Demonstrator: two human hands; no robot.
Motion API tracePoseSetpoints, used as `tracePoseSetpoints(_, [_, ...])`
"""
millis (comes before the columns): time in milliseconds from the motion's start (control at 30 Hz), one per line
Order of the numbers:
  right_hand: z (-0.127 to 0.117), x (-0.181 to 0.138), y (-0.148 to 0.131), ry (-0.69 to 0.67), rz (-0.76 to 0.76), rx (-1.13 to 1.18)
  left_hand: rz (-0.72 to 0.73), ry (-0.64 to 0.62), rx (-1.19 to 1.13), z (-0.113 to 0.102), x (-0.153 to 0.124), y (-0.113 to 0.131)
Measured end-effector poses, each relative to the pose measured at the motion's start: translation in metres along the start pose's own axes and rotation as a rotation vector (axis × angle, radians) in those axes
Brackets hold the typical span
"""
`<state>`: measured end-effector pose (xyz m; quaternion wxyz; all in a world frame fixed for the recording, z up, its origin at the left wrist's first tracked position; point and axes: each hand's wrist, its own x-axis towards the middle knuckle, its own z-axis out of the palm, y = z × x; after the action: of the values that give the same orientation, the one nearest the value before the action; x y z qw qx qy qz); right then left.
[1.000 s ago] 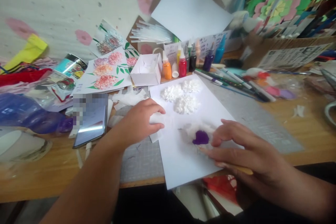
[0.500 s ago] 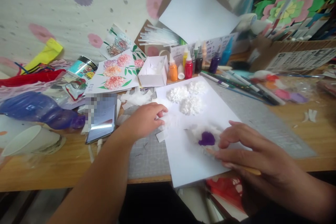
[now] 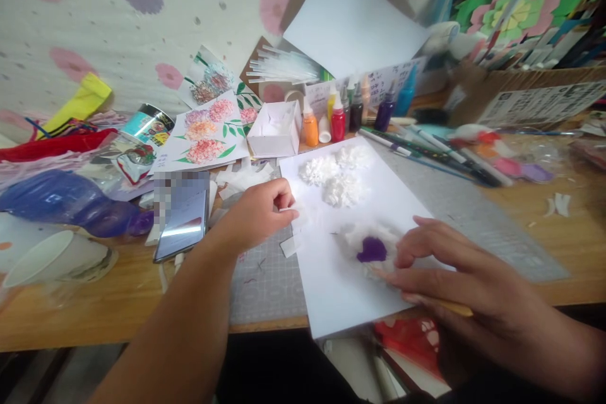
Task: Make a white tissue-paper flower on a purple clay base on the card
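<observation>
Head view. The left hand (image 3: 258, 214) lies at the left edge of a white sheet (image 3: 341, 293). Its fingers are curled together, and the thumb and forefinger pinch a scrap of white paper (image 3: 287, 209). A second white scrap (image 3: 288, 245) lies just below it on the grey cutting mat (image 3: 265, 281).

The right hand (image 3: 457, 278) rests on the lower right part of the sheet, fingers stretched out and slightly apart. A tan stick (image 3: 455, 309) shows beneath the palm; whether the hand grips it cannot be told. The fingertips lie just beside a tissue flower with a purple stain (image 3: 372, 249), which sits on the sheet between the two hands. Three plain white tissue flowers (image 3: 338, 180) sit at the far end of the same sheet.

Beyond the sheet stand a row of paint bottles (image 3: 331, 123) and a small white box (image 3: 274, 129). Pens (image 3: 426, 151) lie to the right. A phone (image 3: 182, 224) lies left of the left hand, near a flower picture (image 3: 203, 136) and a paper cup (image 3: 47, 259).
</observation>
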<state>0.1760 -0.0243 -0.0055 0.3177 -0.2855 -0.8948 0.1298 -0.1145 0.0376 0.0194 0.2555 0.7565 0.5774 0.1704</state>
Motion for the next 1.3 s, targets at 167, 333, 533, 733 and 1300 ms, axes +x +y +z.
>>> tracePoseSetpoints(167, [0.001,-0.001,0.0,-0.011,-0.003,0.024,-0.045,0.076,-0.073,0.003,0.002,-0.003])
tracePoseSetpoints(333, [0.0,-0.002,0.001,-0.039,-0.014,0.02,-0.085,0.045,-0.228,0.003,0.003,-0.004])
tracePoseSetpoints(533, [-0.001,-0.001,0.001,-0.047,-0.023,0.018,-0.074,0.028,-0.074,0.003,0.002,-0.003])
tracePoseSetpoints(733, [-0.001,0.001,0.0,-0.038,-0.013,0.012,-0.034,0.015,0.197,0.007,0.005,0.0])
tracePoseSetpoints(1300, [-0.003,-0.005,0.001,-0.03,0.0,0.014,-0.099,0.194,-0.257,0.011,0.008,-0.011])
